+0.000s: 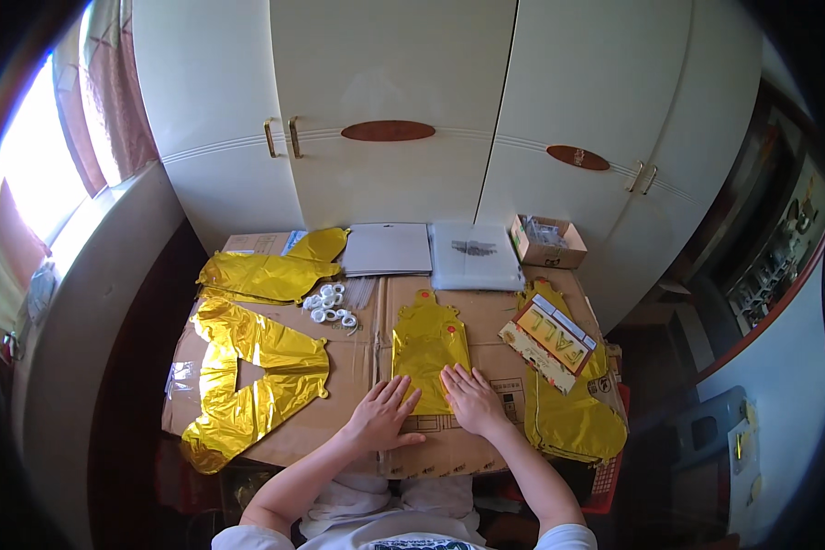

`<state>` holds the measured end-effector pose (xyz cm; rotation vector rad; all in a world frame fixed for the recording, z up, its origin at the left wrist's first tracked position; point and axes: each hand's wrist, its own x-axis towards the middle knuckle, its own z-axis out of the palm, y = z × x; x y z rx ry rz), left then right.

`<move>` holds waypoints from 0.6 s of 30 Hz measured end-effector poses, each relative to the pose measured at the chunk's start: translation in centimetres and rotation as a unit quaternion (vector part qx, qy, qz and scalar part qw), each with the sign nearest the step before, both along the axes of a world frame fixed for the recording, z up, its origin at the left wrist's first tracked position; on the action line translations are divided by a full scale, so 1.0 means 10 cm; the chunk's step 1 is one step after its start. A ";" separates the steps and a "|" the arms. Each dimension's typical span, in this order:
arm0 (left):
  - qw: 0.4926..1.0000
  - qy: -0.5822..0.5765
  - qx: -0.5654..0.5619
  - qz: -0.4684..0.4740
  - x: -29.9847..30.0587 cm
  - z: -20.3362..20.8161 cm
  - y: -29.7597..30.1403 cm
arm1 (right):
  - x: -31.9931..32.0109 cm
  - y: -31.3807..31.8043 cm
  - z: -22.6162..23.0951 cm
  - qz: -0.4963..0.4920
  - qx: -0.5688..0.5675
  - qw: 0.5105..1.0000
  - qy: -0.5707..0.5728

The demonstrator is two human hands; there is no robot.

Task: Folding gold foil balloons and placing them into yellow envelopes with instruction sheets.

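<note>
A flat, folded gold foil balloon (428, 344) lies on the cardboard in front of me, its narrow tabbed end pointing away. My left hand (383, 417) rests at its near left corner, fingers stretched out and the thumb pointing right. On the near right edge lies my right hand (472, 401), palm down with its fingers out flat on the foil. Neither hand grips anything. Left of them a larger uninflated gold foil balloon (280, 357) with a gap in its middle is spread out. More gold foil balloons (573, 422) are stacked at the right.
A printed card (550, 339) lies on the right stack. Behind are small white ribbon rolls (328, 302), clear straws (362, 291), a grey-white sheet stack (387, 249), clear plastic bags (477, 261) and a small box (548, 243). Further gold foil (266, 275) sits back left. Cabinets (394, 73) stand beyond.
</note>
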<state>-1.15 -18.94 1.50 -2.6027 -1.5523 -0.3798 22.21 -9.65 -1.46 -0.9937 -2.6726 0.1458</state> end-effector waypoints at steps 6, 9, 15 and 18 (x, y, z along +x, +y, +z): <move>0.997 -0.001 -0.012 0.073 -0.04 -0.01 0.32 | 0.00 0.02 -0.03 0.007 -0.007 1.000 0.003; 0.995 -0.001 0.037 0.089 -0.12 -0.05 0.44 | 0.00 0.01 -0.03 0.007 0.004 1.000 0.008; 0.995 -0.012 -0.003 0.098 -0.28 0.02 0.63 | 0.00 0.00 -0.02 -0.001 0.005 1.000 0.012; 0.995 -0.004 0.006 0.100 -0.41 0.02 0.72 | -0.01 -0.01 -0.01 -0.004 0.003 1.000 0.009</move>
